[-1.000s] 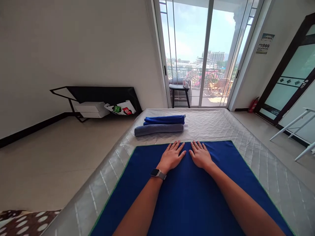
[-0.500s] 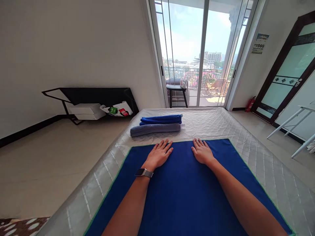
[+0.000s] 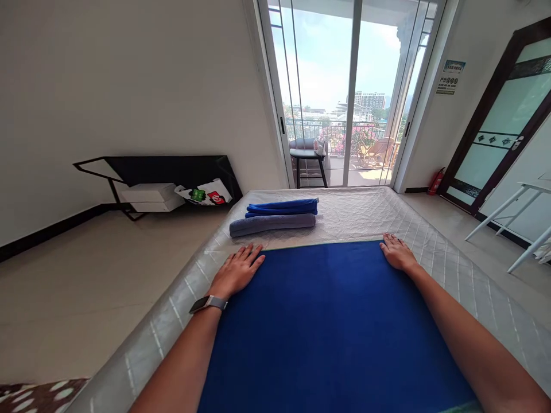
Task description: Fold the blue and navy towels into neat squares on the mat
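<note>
A blue cloth [image 3: 327, 321] with a thin green edge lies spread flat on the quilted mattress [image 3: 365, 215]. At its far left corner, my left hand [image 3: 236, 269] rests palm down with fingers stretched out, a watch on the wrist. My right hand [image 3: 398, 252] lies flat over the far right corner, fingers also extended. Just beyond the cloth are a folded greyish-purple towel [image 3: 272, 225] and, behind it, a folded bright blue cloth [image 3: 282, 207]. Both side edges of the spread cloth are partly hidden by my hands and forearms.
On the floor by the left wall stands a black rack [image 3: 172, 169] with white boxes [image 3: 152, 196] and a printed bag [image 3: 206, 194]. A stool [image 3: 307, 155] is near the glass sliding door. At right are a fire extinguisher [image 3: 436, 181] and a white-legged table [image 3: 534, 186].
My hands have slid apart over the cloth, the left one to the left corner and the right one to the right corner. The folded pieces stay where they were.
</note>
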`<control>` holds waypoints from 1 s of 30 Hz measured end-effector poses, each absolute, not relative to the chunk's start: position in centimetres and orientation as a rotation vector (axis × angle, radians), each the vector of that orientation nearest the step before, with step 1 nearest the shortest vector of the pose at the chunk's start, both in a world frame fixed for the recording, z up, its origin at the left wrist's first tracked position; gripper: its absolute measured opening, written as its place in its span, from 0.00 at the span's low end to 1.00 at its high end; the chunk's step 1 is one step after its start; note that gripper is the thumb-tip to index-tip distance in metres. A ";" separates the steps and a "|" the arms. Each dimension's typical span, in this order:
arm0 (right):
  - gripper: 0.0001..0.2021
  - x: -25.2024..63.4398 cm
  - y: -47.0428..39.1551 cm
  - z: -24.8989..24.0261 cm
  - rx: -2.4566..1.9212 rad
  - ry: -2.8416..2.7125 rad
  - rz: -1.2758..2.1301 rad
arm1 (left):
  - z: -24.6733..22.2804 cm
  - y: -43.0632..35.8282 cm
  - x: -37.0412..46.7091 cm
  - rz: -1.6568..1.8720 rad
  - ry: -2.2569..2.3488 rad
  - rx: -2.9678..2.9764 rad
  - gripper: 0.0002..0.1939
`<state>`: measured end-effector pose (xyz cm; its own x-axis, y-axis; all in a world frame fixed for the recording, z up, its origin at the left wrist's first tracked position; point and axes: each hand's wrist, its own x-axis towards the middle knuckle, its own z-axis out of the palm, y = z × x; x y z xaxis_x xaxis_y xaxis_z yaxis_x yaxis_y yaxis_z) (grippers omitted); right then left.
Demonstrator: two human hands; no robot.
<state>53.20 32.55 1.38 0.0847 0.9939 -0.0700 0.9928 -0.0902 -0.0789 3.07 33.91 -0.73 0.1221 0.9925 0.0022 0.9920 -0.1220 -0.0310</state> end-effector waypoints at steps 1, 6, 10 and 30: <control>0.33 53.4 32.6 1.3 -2.304 -2.115 0.160 | -0.6 33.8 3.3 0.032 -2.069 -2.332 0.31; 0.33 52.8 32.3 1.7 -2.325 -2.110 0.177 | 0.2 33.4 4.3 0.016 -2.110 -2.304 0.31; 0.33 52.7 32.2 2.5 -2.381 -2.118 0.164 | 0.6 33.0 4.8 -0.037 -2.136 -2.317 0.31; 0.33 29.1 28.9 1.9 -1.745 -2.439 0.340 | -0.2 33.5 5.1 -0.144 -2.144 -2.281 0.32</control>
<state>29.14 28.89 1.94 -0.3266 0.9447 -0.0304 0.9171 0.3089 -0.2522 5.07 33.49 -0.16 0.0597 0.9956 0.0721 0.9963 -0.0639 0.0577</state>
